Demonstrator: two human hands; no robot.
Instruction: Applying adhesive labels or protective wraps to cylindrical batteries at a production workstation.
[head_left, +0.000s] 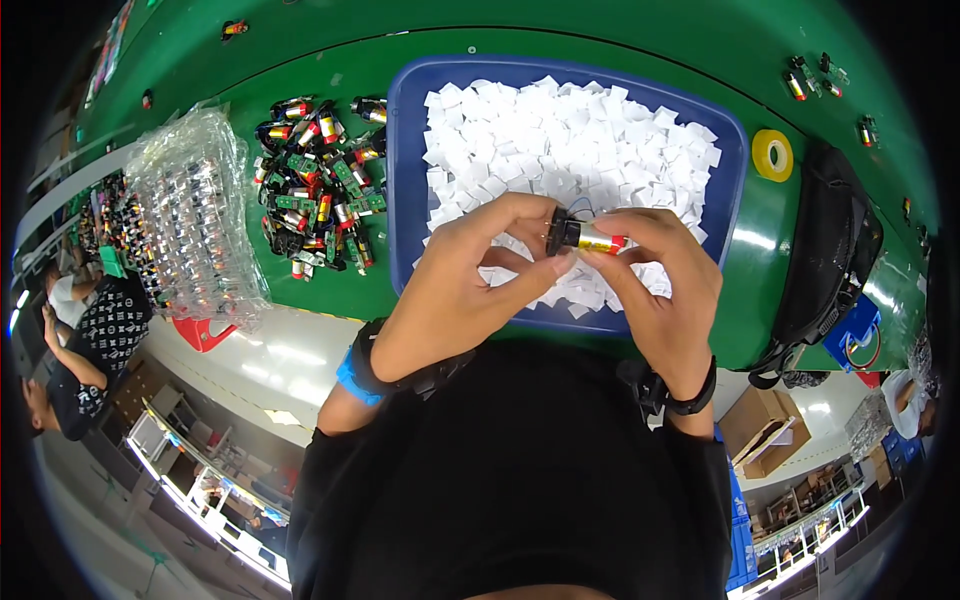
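Between my two hands, above the tray, is a small battery assembly [598,240]: a red and yellow cylinder with a black round end piece and thin wires. My left hand [445,285] pinches the black end between thumb and fingers. On the red end, the thumb and fingertips of my right hand [665,285] close in a pinch. Beneath them lies a blue tray [404,190] filled with small white paper-like squares [550,140]. Left of the tray is a pile of similar battery assemblies [322,195], several with green circuit boards.
Bubble wrap [195,200] covers rows of parts at the left of the green table [320,65]. On the right are a yellow tape roll [772,155] and a black bag [815,245]. A few loose assemblies [796,86] lie at the far right. Another person [105,335] is at the left.
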